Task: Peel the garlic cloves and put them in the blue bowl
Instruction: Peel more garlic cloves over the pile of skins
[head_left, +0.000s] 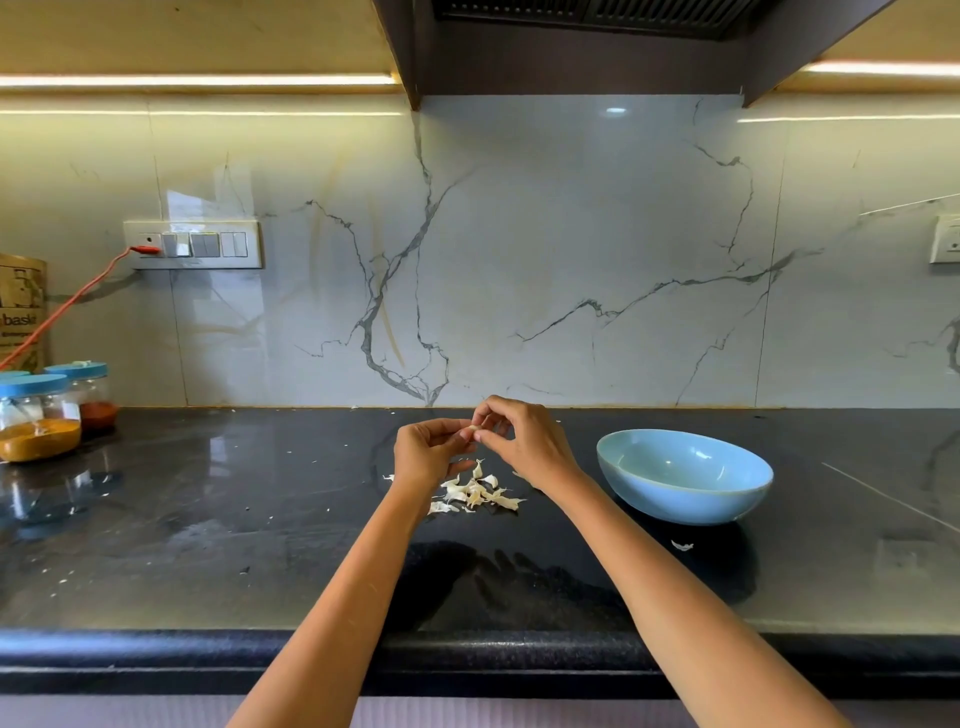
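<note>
A small pale garlic clove (471, 429) is being pinched between the two hands, held up above the black counter (260, 545). It is being gripped by the curled fingertips of the left hand (428, 453) from one side and by the thumb and forefinger of the right hand (522, 439) from the other, the remaining right fingers being kept loosely bent. Most of the clove is being covered by the fingers, so whether its skin is on or off cannot be told. Just below the hands, a loose heap of thin, papery white garlic skins (475, 491) is being left lying on the glossy dark stone; part of the heap is being hidden behind the left wrist, and whether whole cloves are mixed into it cannot be made out. One curled scrap of skin (681, 545) is lying apart, near the front of the blue bowl (683, 475). The bowl, smooth, round and shallow, is being kept just to the right of the right hand; its inside looks plain blue, with only glare showing. Far to the left, clear jars with blue lids (39, 418), holding orange and red powders, are being cut off by the frame edge. Behind, a polished white marble backsplash (519, 260) with grey veins is being lit from above.
</note>
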